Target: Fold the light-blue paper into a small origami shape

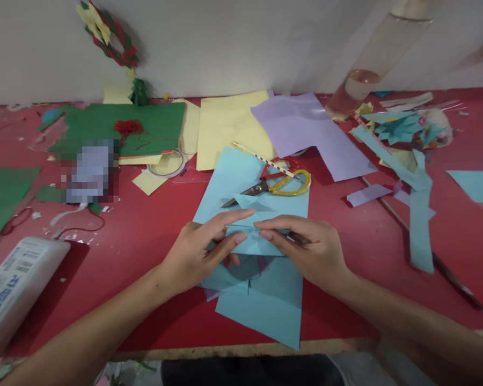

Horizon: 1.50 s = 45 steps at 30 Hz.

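A small folded piece of light blue paper (261, 246) is held up between both hands over the table. My left hand (205, 236) pinches its left side between thumb and fingers. On the other side, my right hand (312, 244) grips the paper with thumb and forefinger, the fingertips of both hands almost meeting. Just beyond lie scissors (290, 184) with yellow handles, on a blue sheet (221, 179). A pencil (261, 156) with a dotted pattern rests across that sheet near the scissors. More blue paper (265, 311) lies below my hands, towards the table's front edge.
Yellow (233, 126), purple (306, 123) and green sheets (92, 126) lie at the back. A tape roll (167, 163) sits left of centre. At left are a power bank (20, 289) and a blurred phone (89, 171). A clear container of liquid (362, 80) stands back right.
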Motion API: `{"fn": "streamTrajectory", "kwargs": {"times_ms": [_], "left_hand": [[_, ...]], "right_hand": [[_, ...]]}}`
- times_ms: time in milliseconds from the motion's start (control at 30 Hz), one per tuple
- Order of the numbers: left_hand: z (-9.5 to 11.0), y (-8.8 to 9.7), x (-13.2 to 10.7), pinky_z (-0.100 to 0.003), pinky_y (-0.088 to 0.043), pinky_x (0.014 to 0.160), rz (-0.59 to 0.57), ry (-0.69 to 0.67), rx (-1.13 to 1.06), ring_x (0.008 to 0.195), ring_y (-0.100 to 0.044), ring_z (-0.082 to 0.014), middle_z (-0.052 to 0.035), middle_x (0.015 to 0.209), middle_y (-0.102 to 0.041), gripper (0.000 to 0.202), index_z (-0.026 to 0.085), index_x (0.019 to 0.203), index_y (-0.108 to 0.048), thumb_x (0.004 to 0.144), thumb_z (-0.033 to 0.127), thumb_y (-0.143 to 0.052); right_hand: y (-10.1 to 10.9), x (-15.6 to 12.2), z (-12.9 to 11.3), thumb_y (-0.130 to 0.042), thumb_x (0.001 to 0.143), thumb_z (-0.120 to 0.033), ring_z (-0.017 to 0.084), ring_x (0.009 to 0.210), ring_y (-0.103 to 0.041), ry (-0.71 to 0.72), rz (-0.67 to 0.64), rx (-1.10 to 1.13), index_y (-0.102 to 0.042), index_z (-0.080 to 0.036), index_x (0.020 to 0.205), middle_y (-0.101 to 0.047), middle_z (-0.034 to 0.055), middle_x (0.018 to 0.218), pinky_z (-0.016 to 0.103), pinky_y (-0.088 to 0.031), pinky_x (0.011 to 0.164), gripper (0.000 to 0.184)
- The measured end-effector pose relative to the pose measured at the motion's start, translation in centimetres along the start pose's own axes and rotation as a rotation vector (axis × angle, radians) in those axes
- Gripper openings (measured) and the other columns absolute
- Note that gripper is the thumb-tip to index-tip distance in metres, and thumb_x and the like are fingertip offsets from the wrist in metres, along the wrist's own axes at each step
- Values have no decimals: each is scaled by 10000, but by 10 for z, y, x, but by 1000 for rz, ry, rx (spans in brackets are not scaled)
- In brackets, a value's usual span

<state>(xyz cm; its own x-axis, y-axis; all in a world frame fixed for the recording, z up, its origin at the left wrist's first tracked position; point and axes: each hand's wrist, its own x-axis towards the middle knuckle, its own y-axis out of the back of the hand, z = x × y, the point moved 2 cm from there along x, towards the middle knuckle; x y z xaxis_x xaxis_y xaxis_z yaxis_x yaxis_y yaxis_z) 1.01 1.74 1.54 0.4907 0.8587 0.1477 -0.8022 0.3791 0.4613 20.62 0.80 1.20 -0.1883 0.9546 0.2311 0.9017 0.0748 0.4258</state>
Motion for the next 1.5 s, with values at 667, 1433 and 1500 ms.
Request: {"fn": "streamTrajectory", "kwargs": {"times_ms": [667,1433,1500], "left_hand": [[2,-5,-1,-177,-512,466,-50,-14,0,491,-655,-98,-14,916,-746,488,245,1247,-539,800,344,-710],[0,-9,-5,-214,-536,460,-96,19,30,433,-602,-111,49,714,-701,555,298,1376,-404,868,327,-626],[-1,-10,-5,-214,-536,463,-105,22,29,438,-605,-117,46,712,-702,567,300,1391,-385,874,335,-615]], "right_hand": [[-1,-2,0,-657,847,-253,150,747,-711,27,-8,-40,-743,-279,906,-756,-10,866,219,-567,641,107],[-1,-3,-4,-654,852,-203,115,683,-699,94,-59,-99,-721,-291,928,-755,-37,856,184,-549,613,134],[-1,-4,-4,-651,855,-215,127,704,-706,89,-62,-106,-722,-299,933,-756,-33,860,194,-549,605,135]]}}
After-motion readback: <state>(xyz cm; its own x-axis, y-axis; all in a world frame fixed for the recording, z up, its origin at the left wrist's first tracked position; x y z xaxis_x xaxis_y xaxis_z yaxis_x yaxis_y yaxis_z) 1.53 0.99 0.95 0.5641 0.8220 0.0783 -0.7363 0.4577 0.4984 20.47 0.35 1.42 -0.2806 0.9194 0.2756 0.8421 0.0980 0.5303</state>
